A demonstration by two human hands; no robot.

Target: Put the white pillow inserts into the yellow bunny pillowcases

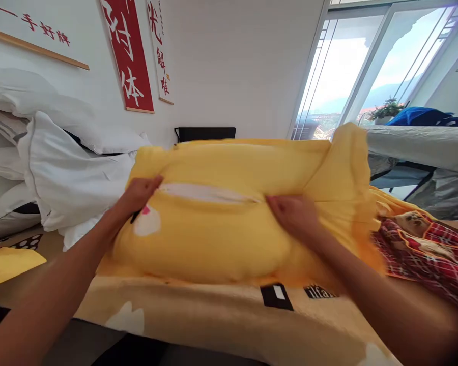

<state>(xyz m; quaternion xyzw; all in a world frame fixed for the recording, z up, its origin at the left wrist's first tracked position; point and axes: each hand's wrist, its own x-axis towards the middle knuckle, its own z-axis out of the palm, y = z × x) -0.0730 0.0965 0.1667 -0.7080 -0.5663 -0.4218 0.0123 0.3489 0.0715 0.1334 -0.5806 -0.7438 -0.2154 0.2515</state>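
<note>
A plump yellow pillow [213,239] in a frilled cover fills the middle of the view, tilted up toward me above the bed. Across its face runs a long slit, through which a white inner part [198,193] shows. At the slit's left end, my left hand [142,192] is closed on the cloth. My right hand [294,212], somewhat blurred, pinches the pillow's cover at the slit's right end. A white patch with a pink spot marks the cover below my left hand. The fingertips of both hands are partly hidden.
White pillows [76,168] are heaped at the left. A tan patterned bed cover [198,310] lies beneath. On the right are a red plaid blanket [435,249] and a folding chair [400,178]. A yellow cloth [11,264] lies at the left edge.
</note>
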